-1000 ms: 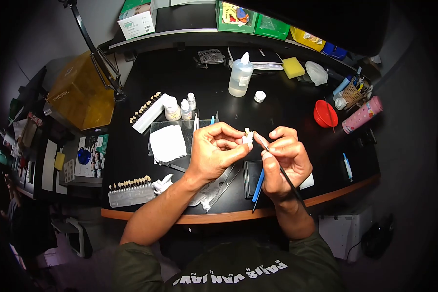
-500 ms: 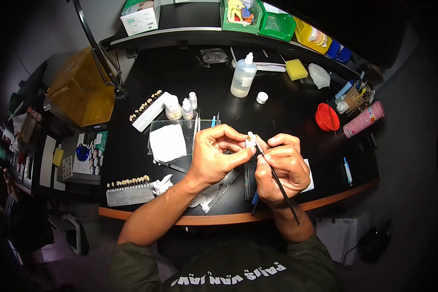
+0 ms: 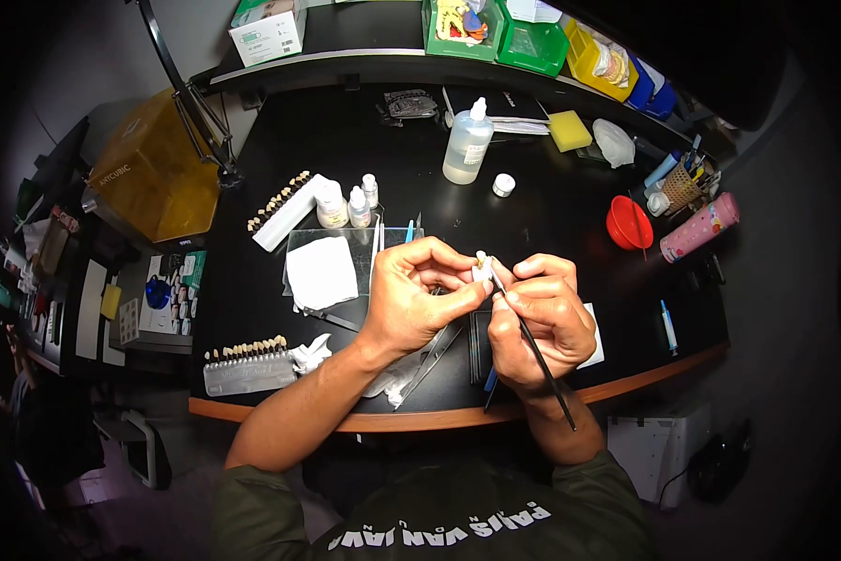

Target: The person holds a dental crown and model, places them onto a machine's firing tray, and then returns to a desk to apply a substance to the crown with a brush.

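Between the thumb and fingers of my left hand (image 3: 416, 294) is a small whitish piece like a dental model part (image 3: 481, 272), with a yellowish spot near its top. My right hand (image 3: 550, 323) is closed in a pen-like hold on a thin brush (image 3: 544, 360) with a long dark handle. The brush's tip end is at the right side of the piece; whether it touches cannot be made out. Both hands are close together above the desk. Beneath them lie tweezers (image 3: 427, 366) and a glass slab with a folded white tissue (image 3: 322, 273), partly hidden by the left hand.
Tooth shade guides (image 3: 247, 372) stand at the left, near small white bottles (image 3: 331, 206). Farther back are a large clear bottle (image 3: 467, 145) and a small jar (image 3: 504, 185). A red bowl (image 3: 629, 224) and pink flask (image 3: 699, 228) are at the right.
Both hands keep their place and their hold. The far end of the brush handle has risen very slightly.
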`<state>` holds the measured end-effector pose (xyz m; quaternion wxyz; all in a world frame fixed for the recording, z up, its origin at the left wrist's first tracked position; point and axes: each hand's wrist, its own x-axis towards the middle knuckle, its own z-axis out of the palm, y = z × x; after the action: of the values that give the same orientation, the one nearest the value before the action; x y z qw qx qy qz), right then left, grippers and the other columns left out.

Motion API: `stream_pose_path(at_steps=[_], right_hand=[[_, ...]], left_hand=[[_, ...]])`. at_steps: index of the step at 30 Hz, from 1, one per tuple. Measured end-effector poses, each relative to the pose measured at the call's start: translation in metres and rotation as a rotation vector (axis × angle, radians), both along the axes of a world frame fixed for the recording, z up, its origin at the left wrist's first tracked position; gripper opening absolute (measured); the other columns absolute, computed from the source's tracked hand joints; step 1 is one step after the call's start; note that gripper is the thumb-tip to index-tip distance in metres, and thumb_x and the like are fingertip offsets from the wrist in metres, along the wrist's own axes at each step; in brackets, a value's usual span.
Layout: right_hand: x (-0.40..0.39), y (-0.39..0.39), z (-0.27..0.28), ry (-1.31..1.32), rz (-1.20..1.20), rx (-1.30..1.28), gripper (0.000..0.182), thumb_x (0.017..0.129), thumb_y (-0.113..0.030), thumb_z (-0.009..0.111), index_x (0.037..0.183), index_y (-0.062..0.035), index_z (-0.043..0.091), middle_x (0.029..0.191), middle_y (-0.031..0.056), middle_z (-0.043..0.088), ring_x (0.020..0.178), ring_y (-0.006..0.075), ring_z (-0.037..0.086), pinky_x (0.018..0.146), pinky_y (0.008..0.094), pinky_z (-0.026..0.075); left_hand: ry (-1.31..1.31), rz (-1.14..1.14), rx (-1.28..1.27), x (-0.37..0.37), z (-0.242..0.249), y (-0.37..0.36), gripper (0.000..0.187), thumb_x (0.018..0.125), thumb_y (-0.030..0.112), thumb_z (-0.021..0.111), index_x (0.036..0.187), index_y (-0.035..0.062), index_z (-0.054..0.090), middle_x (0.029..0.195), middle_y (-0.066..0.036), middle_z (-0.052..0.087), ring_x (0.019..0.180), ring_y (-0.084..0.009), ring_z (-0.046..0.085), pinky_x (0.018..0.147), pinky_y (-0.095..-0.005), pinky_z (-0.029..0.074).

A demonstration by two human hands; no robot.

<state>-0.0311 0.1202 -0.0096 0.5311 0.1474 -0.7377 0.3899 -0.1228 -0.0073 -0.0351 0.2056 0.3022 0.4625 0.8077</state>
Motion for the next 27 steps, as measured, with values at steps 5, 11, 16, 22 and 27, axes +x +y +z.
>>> stream_pose_path(at_steps=[5, 11, 16, 22, 27], right_hand=[[0.0006, 0.0008, -0.0001, -0.001, -0.001, 0.003, 0.02, 0.068, 0.014, 0.066, 0.079, -0.0009, 0.06, 0.073, 0.0091, 0.064, 0.084, 0.0279, 0.063, 0.074, 0.0362, 0.059], [0.0007, -0.0001, 0.0006, 0.002, -0.002, -0.002, 0.02, 0.068, 0.013, 0.066, 0.079, -0.0012, 0.06, 0.073, 0.0091, 0.064, 0.083, 0.0278, 0.063, 0.074, 0.0358, 0.057], [-0.0004, 0.001, -0.0028, 0.01, -0.005, -0.009, 0.02, 0.067, 0.014, 0.066, 0.079, -0.0013, 0.06, 0.073, 0.0088, 0.064, 0.083, 0.0278, 0.063, 0.074, 0.0355, 0.057], [-0.0011, 0.0004, -0.0024, 0.018, -0.011, -0.01, 0.02, 0.067, 0.014, 0.066, 0.078, -0.0014, 0.06, 0.073, 0.0086, 0.064, 0.083, 0.0276, 0.063, 0.073, 0.0355, 0.056], [-0.0001, 0.0011, -0.0017, 0.013, -0.01, -0.006, 0.02, 0.067, 0.014, 0.066, 0.078, -0.0012, 0.06, 0.073, 0.0084, 0.063, 0.083, 0.0278, 0.063, 0.073, 0.035, 0.055]], left_hand=[[0.001, -0.001, -0.003, 0.0001, 0.0006, -0.0002, 0.02, 0.082, -0.009, 0.077, 0.097, -0.006, 0.065, 0.094, -0.016, 0.072, 0.086, -0.0149, 0.072, 0.078, -0.0243, 0.06], [0.004, -0.002, -0.013, -0.0001, 0.0002, -0.0007, 0.02, 0.082, -0.008, 0.077, 0.098, -0.006, 0.065, 0.094, -0.016, 0.071, 0.086, -0.015, 0.072, 0.079, -0.0243, 0.06], [0.006, 0.0, -0.017, -0.0001, 0.0001, -0.0008, 0.02, 0.082, -0.008, 0.078, 0.097, -0.006, 0.065, 0.093, -0.015, 0.071, 0.085, -0.0145, 0.072, 0.078, -0.0237, 0.06], [0.017, 0.007, -0.014, 0.0002, 0.0011, -0.0005, 0.02, 0.082, -0.008, 0.077, 0.097, -0.0057, 0.065, 0.093, -0.015, 0.071, 0.085, -0.0141, 0.072, 0.077, -0.0236, 0.06], [0.007, 0.01, 0.0, 0.0011, 0.0018, 0.0001, 0.017, 0.082, -0.006, 0.078, 0.095, -0.0065, 0.066, 0.093, -0.015, 0.072, 0.084, -0.0133, 0.071, 0.076, -0.0228, 0.06]])
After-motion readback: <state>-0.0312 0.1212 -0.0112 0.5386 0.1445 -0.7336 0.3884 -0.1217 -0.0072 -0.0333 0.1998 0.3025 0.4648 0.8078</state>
